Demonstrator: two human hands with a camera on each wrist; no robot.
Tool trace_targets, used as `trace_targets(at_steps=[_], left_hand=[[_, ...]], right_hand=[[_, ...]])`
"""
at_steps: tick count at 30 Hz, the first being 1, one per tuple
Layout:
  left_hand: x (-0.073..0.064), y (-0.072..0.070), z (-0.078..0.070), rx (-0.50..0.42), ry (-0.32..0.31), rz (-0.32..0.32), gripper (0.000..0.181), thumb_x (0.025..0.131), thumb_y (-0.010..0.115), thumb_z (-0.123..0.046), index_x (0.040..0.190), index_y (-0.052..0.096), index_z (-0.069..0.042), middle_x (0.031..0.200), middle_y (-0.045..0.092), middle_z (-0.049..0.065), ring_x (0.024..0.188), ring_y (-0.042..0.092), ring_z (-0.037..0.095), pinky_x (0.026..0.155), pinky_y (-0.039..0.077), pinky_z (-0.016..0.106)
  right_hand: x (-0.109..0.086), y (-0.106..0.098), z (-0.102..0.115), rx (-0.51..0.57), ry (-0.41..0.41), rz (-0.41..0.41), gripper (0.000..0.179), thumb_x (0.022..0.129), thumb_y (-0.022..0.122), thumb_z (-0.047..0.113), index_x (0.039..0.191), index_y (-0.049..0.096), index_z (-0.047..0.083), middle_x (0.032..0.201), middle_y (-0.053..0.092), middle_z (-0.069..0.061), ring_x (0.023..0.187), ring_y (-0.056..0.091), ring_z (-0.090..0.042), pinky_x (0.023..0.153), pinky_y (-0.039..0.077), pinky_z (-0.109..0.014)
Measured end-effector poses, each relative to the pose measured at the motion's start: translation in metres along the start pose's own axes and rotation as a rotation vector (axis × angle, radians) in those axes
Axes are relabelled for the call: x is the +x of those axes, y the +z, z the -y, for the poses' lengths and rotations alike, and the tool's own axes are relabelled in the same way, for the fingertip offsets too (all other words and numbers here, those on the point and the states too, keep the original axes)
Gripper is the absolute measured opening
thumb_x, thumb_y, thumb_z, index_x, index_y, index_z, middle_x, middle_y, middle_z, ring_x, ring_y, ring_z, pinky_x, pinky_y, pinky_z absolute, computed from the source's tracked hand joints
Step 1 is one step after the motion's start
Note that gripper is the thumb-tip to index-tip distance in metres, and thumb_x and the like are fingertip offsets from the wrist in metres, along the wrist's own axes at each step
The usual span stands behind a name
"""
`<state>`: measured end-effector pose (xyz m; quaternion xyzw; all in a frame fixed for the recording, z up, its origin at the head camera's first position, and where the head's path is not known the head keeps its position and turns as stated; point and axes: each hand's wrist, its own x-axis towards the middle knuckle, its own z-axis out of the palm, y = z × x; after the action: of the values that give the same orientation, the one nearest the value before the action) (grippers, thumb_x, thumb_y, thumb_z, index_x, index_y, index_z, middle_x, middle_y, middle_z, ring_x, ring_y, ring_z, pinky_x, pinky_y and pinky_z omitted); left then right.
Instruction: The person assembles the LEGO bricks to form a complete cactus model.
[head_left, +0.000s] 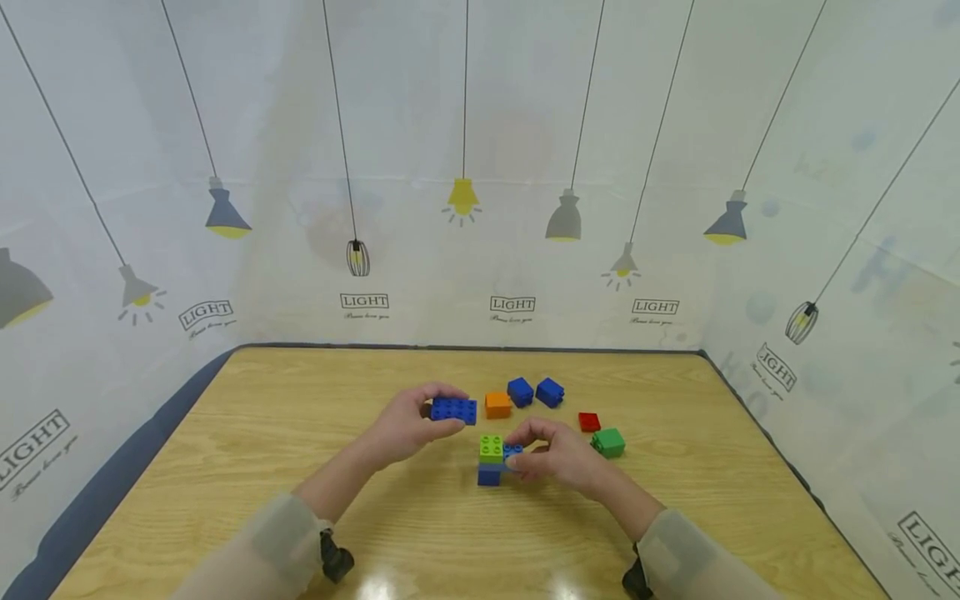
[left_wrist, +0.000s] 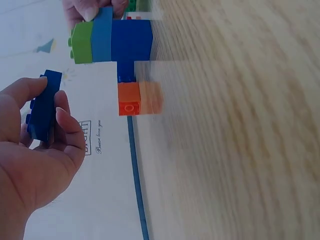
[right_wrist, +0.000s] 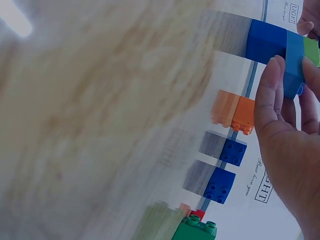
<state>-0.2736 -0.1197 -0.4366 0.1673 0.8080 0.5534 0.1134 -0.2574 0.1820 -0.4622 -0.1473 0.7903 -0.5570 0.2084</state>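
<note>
My left hand point(head_left: 408, 427) grips a long dark blue brick point(head_left: 453, 410) between thumb and fingers, studs up, above the table left of a small stack. The left wrist view shows that brick point(left_wrist: 46, 106) apart from the stack. At the bottom of the stack is a dark blue brick point(head_left: 489, 477). A lighter blue brick point(right_wrist: 295, 65) lies across it and juts out to the right. On its left part sits a lime green brick point(head_left: 491, 448). My right hand point(head_left: 558, 458) pinches the jutting end of the lighter blue brick, its fingers hiding part of it.
Behind the stack lie an orange brick point(head_left: 497, 406) and two dark blue bricks point(head_left: 521, 392). A thin red brick point(head_left: 588, 422) and a green brick point(head_left: 609, 442) lie right of my right hand. A printed backdrop point(head_left: 420, 250) rises along the back edge of the wooden table point(head_left: 300, 392).
</note>
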Motion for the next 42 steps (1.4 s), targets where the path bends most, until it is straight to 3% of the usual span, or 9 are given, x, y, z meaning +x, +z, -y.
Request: trace_targets(at_steps=[6,17,24,42], left_hand=[[-0.002,0.01,-0.001,0.021,0.038,0.037,0.039,0.101,0.082,-0.026,0.137,0.074,-0.013,0.127,0.073,0.012,0.099,0.064,0.021,0.079,0.055,0.03],[-0.004,0.026,0.001,0.065,0.07,0.106,0.032,0.104,0.078,-0.031,0.135,0.076,-0.028,0.14,0.071,0.002,0.108,0.062,0.023,0.09,0.055,0.034],[-0.005,0.03,0.0,0.052,0.086,0.128,0.035,0.105,0.076,-0.03,0.139,0.075,-0.023,0.142,0.07,0.007,0.109,0.063,0.022,0.088,0.056,0.031],[-0.001,0.042,0.0,0.061,0.062,0.052,0.031,0.104,0.077,-0.04,0.13,0.08,-0.025,0.127,0.073,0.001,0.098,0.061,0.021,0.078,0.052,0.03]], right_hand=[[0.0,0.001,0.0,-0.008,0.001,-0.008,0.029,0.102,0.081,0.022,0.124,0.072,0.006,0.127,0.066,-0.015,0.093,0.075,-0.023,0.086,0.067,-0.039],[0.0,0.0,-0.001,-0.001,-0.005,-0.002,0.028,0.102,0.08,0.022,0.124,0.071,0.006,0.124,0.066,-0.014,0.095,0.076,-0.024,0.086,0.067,-0.04],[0.0,0.0,-0.001,-0.004,-0.015,0.003,0.027,0.102,0.08,0.022,0.123,0.071,0.006,0.125,0.066,-0.014,0.094,0.077,-0.025,0.086,0.067,-0.04],[0.0,0.0,-0.003,0.008,-0.015,0.01,0.026,0.102,0.08,0.021,0.121,0.07,0.006,0.126,0.067,-0.014,0.097,0.077,-0.025,0.088,0.067,-0.041]])
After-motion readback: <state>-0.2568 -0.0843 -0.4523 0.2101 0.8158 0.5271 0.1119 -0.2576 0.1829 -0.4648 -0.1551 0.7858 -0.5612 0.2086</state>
